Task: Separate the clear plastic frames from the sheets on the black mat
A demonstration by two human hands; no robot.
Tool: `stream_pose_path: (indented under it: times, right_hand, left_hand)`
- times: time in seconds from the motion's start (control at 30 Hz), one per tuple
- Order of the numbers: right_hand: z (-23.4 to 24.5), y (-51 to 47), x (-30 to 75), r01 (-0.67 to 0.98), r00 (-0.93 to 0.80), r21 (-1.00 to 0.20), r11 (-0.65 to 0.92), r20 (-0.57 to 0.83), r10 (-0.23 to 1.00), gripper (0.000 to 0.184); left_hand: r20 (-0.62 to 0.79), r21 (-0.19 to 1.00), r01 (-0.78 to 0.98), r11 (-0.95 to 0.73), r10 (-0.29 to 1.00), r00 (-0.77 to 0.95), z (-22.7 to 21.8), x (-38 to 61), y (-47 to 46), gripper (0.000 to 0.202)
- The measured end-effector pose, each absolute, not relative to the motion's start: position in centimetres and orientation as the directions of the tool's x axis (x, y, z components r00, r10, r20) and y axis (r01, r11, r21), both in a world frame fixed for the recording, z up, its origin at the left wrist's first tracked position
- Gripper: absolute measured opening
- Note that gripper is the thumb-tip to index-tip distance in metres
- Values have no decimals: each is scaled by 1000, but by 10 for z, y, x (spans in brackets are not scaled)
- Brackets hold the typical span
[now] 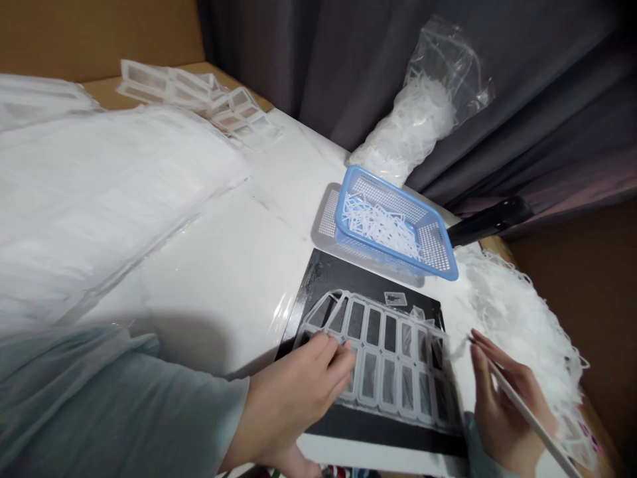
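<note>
A white plastic grid sheet [383,352] with rows of rectangular windows lies on a black mat [328,272]. My left hand [298,392] rests on the sheet's left end, fingers curled and pressing it down. My right hand [502,405] is at the sheet's right edge, closed around a thin white stick-like tool [527,415] whose tip points toward the sheet. A small loose rectangular piece [395,299] lies on the mat above the sheet.
A blue mesh basket [438,249] holding white plastic scraps sits behind the mat. A heap of white scraps [517,318] lies at the right, a clear bag of scraps [413,126] behind. Stacked white sheets [99,192] fill the left. A dark curtain hangs at the back.
</note>
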State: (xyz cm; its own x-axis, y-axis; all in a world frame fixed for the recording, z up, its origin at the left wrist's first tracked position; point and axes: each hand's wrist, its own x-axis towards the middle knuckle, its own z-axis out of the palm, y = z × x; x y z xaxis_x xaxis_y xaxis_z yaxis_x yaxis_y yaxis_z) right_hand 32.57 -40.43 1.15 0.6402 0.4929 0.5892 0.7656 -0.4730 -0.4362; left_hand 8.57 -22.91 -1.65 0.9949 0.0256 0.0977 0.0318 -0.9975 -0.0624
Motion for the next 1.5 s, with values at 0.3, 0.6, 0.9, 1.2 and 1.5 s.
stream_pose_path:
  times: [0.3, 0.6, 0.9, 1.2, 1.5]
  right_hand:
    - [1, -408, 315, 710, 511, -619, -335, 125, 851, 12]
    - [6, -404, 315, 711, 457, -640, -291, 107, 883, 11]
    - [3, -405, 318, 756, 406, -603, -254, 128, 905, 6]
    - [3, -401, 318, 843, 403, -469, -265, 223, 888, 10]
    - [19, -419, 355, 600, 733, -407, -689, 624, 270, 39]
  left_hand:
    - [96, -32, -64, -997, -67, 993, -13, 87, -227, 92]
    - [90, -55, -73, -996, -78, 993, -14, 87, -227, 94]
    - [115, -43, -65, -997, -70, 991, -15, 87, -227, 92]
    - [130, -50, -75, -996, -81, 988, -17, 88, -227, 91]
    - [158, -104, -62, -993, -78, 984, -17, 87, -227, 98]
